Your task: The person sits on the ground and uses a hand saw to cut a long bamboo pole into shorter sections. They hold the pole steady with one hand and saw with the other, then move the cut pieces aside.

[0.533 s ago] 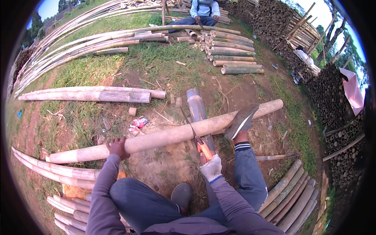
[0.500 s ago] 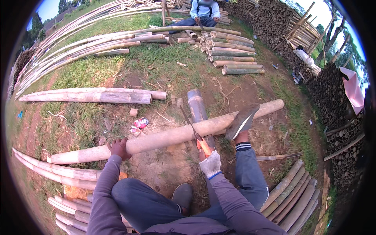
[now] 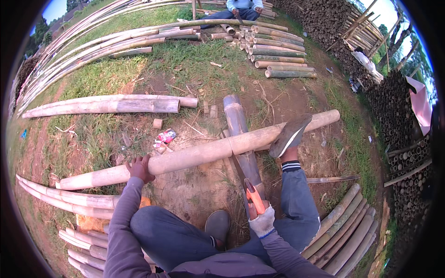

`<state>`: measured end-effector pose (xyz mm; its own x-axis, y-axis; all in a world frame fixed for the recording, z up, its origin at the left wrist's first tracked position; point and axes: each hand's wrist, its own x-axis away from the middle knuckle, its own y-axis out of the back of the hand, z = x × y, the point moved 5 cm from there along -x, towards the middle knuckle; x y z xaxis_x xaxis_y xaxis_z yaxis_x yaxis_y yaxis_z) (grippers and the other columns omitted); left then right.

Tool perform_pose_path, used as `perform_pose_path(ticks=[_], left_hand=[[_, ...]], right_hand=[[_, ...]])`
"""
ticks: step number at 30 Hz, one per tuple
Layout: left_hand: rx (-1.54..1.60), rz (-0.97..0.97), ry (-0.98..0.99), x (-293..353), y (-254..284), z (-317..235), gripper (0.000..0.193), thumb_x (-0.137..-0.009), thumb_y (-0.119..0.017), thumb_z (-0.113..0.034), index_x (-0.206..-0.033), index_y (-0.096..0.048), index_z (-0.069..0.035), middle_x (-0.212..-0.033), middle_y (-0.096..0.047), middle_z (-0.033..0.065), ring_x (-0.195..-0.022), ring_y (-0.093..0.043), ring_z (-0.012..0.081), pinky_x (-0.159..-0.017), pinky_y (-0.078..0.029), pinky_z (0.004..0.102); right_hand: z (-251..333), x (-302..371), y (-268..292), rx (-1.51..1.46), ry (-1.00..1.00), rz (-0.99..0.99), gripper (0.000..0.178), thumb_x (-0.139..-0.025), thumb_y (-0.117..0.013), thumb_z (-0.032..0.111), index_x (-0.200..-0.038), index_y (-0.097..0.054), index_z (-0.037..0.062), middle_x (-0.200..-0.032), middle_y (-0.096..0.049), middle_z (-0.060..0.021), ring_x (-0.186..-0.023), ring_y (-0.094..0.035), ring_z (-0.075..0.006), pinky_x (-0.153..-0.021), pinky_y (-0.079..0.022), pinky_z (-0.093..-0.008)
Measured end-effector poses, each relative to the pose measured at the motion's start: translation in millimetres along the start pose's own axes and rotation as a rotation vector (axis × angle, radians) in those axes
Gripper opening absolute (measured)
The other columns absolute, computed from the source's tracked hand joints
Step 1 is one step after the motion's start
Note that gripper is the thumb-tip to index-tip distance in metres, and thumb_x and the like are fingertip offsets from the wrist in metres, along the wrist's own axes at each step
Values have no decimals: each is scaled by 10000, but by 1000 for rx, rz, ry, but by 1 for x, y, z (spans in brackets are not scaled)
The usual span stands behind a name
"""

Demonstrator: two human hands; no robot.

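Note:
A long pale bamboo pole (image 3: 199, 159) lies across in front of me, resting on a darker bamboo piece (image 3: 235, 112) beneath it. My bare left hand (image 3: 140, 169) presses on the pole's left part, fingers spread over its top. In a white glove, my right hand (image 3: 262, 219) grips the orange handle of a hand saw (image 3: 254, 197). The saw's blade runs up to a cut in the pole, just left of where the darker piece crosses under. My shoed right foot (image 3: 290, 135) stands on the pole's right part.
Cut bamboo lengths (image 3: 345, 231) lie at the lower right, with more poles (image 3: 69, 197) at the left. Two thick poles (image 3: 106, 105) lie beyond. Farther off, a person (image 3: 241, 8) sits behind stacked bamboo pieces (image 3: 278, 53). A red-and-white wrapper (image 3: 166, 136) lies near the pole.
My right hand has drawn the saw back toward me, so less blade shows beyond the pole. My left hand stays on the pole. The view has shifted slightly.

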<state>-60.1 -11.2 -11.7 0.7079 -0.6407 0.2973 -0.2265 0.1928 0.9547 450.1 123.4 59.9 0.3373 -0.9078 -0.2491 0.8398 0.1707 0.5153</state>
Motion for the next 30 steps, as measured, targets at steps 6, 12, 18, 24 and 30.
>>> perform_pose_path(ticks=[6,12,18,24,30], left_hand=[[-7,13,-44,-13,17,-16,1046,-569,-974,-329,-1507,-513,-308,-1512,-578,77,-1476,-481,375,-1227,-259,731],[14,42,-33,-12,0,-6,1050,-577,-968,-329,-1520,-504,-322,-1522,-574,64,-1478,-475,385,-1228,-268,725],[-37,54,-2,-10,2,-8,1094,-560,-973,-338,-1540,-487,-325,-1544,-560,62,-1470,-480,389,-1224,-268,725],[-47,54,-36,-18,9,-22,1101,-555,-968,-342,-1545,-489,-322,-1528,-574,68,-1472,-482,382,-1222,-269,728],[-19,0,-38,-15,-1,-3,1132,-547,-972,-339,-1570,-486,-325,-1517,-582,60,-1467,-491,367,-1219,-278,731]], right_hand=[[-3,-103,-64,182,-56,-67,372,-975,-736,374,-986,-718,3,-799,-711,-272,-784,-711,-495,-666,-542,-547],[28,0,19,37,-41,73,239,-969,-751,178,-1110,-704,-10,-938,-727,-210,-825,-728,-424,-707,-553,-462],[20,23,21,88,78,33,263,-957,-742,146,-1165,-696,-8,-943,-709,-213,-822,-723,-432,-712,-562,-472],[-12,-94,-61,218,-100,-42,376,-980,-726,395,-998,-711,20,-840,-710,-283,-797,-708,-507,-699,-560,-552],[22,-2,17,102,-15,85,274,-956,-756,187,-1130,-683,-12,-915,-729,-228,-812,-720,-467,-684,-553,-487]])
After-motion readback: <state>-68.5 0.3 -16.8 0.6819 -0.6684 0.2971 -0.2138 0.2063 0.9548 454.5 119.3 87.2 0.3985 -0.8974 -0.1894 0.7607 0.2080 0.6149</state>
